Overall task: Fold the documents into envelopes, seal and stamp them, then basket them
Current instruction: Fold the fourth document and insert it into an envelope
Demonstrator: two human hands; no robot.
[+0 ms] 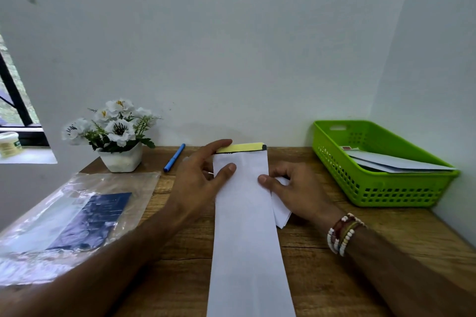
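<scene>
A long white envelope point(247, 226) lies lengthwise on the wooden desk point(322, 265), its far end showing a yellow adhesive strip point(240, 148) on the open flap. My left hand point(198, 177) holds the far left edge, index finger on the strip and thumb on the envelope's face. My right hand point(296, 188) pinches the right edge, thumb on top. A folded white document point(280, 210) lies under that hand beside the envelope. The green basket point(373, 188) at the right holds several white envelopes point(394, 162), one with a red stamp.
A blue pen point(174, 157) lies behind my left hand. A white pot of artificial flowers point(116, 134) stands at the back left. A clear plastic sleeve with a dark booklet point(77, 213) covers the left of the desk. Walls close the back and right.
</scene>
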